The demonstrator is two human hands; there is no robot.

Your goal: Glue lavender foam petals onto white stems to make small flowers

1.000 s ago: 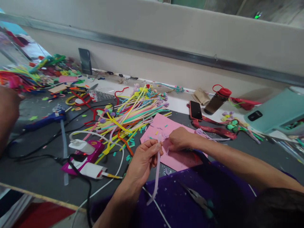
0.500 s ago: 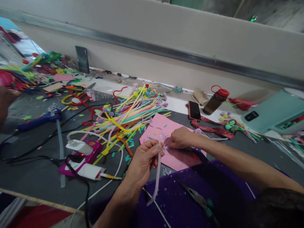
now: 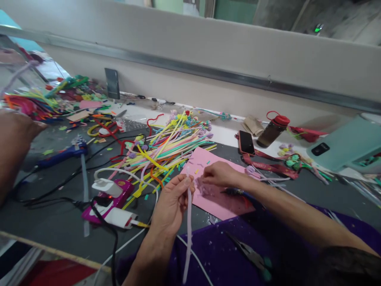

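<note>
My left hand pinches a long pale lilac pipe cleaner near its upper end, and the rest hangs down. Just to the right, my right hand bends over a pink sheet, its fingers curled together near small lilac pieces. Whatever those fingertips may hold is hidden. Under my right forearm, a blue-handled hot glue gun rests with its nozzle over the sheet. A pair of pliers lies on the dark purple cloth in front of me.
Behind my hands lies a heap of coloured pipe cleaners. At left are a magenta power strip with cables, another glue gun and another person's hand. A phone and a bottle stand towards the back right.
The view has shifted slightly. My right hand has lifted a little from the lilac pieces, and the pipe cleaner in my left hand hangs straighter. The other person's hand reaches further into view.
</note>
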